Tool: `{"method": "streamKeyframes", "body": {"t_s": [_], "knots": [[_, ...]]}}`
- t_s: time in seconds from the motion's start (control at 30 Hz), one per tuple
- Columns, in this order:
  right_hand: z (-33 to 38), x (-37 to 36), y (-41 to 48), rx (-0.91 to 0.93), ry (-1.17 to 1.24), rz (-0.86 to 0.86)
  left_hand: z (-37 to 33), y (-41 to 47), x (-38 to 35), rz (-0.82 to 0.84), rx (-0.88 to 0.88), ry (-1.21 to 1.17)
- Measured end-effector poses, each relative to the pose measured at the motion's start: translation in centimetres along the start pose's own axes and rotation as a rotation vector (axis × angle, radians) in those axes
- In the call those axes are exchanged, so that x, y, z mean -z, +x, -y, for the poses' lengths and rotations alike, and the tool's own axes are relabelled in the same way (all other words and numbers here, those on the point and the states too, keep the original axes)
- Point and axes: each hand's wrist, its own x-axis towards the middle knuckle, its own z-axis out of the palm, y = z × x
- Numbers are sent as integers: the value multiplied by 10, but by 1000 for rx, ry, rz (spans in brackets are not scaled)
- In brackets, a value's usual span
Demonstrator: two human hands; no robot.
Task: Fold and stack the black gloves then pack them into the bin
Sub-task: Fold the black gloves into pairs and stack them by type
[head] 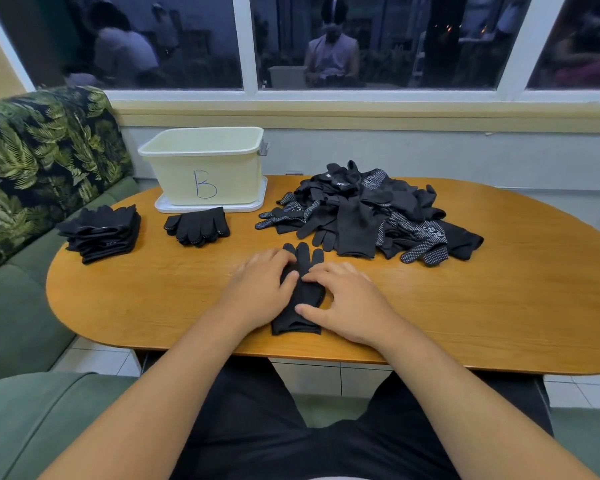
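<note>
Glove (303, 294) at frame centre is pressed by left hand (257, 289) and right hand (347, 301), fingers loosely spread; uneven pressure could bunch it, skewing the fold.

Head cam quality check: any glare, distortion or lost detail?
Head view: the wide angle bows the table edge. The dark window acts as a mirror and shows seated people. Light is soft and even, with faint shadows. The glove pile reads as near-solid black, and only the dotted palms show texture. The picture is slightly soft overall.
</note>
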Motion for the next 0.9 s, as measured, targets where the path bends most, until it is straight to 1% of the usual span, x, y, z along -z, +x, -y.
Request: {"method": "streamKeyframes", "body": {"t_s": [0.1, 0.17, 0.23, 0.33, 0.43, 0.53, 0.67, 0.73, 0.8, 0.9], "knots": [[2, 1, 0, 7, -42, 32, 1, 20, -6, -4, -16, 83], [1, 1, 0, 3, -39, 34, 2, 38, -4, -28, 44, 54], [1, 1, 0, 0, -28, 34, 5, 59, -1, 7, 129, 22], [0, 1, 0, -1, -8, 33, 5, 77, -3, 80, 166, 3], [0, 2, -1, -10, 31, 29, 6, 81, -13, 5, 178, -45], [-2, 1, -2, -13, 100, 5, 8, 75, -17, -69, 176, -75], [-13, 4, -6, -18, 318, -96, 8, 54, -5, -172, 130, -37], [-18, 5, -10, -8, 319, -92, 3, 34, 3, -157, 153, -66], [-20, 5, -13, 34, 271, -77, -5, 9, 5, -120, 166, -127], [-18, 1, -12, 76, 205, -72, -13, -21, -3, -77, 132, -168]]}}
